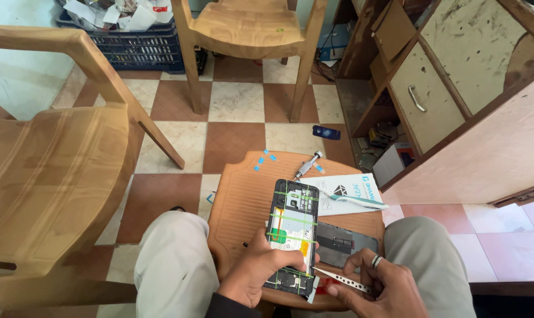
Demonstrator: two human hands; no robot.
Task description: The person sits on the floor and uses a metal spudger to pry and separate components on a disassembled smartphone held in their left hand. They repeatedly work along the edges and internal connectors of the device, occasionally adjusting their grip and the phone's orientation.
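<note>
Head view: a person sits with a brown plastic stool [237,194] between the knees, used as a small desk. On it lies an opened phone [292,234], back cover off, its insides and battery showing, with thin green bands stretched across it. The left hand [258,272] wraps around the phone's lower left edge, fingers closed on it and the thumb lying over the battery area. The right hand [377,287], a ring on one finger, pinches a thin metal pry tool [340,279]; the tool's tip touches the phone's lower right edge. Just right of the phone, a dark back cover [346,242] lies flat on the stool. Farther up the seat rest a screwdriver [307,165], a white toothbrush [355,200] laid across a white printed packet [352,188], and a few small blue tabs [264,159]. On the checkered floor [231,100] beyond lies a small dark blue object [326,132]. A wooden-coloured chair [55,171] stands at left, another chair [249,29] ahead, and a worn cabinet [455,88] with drawers at right.
</note>
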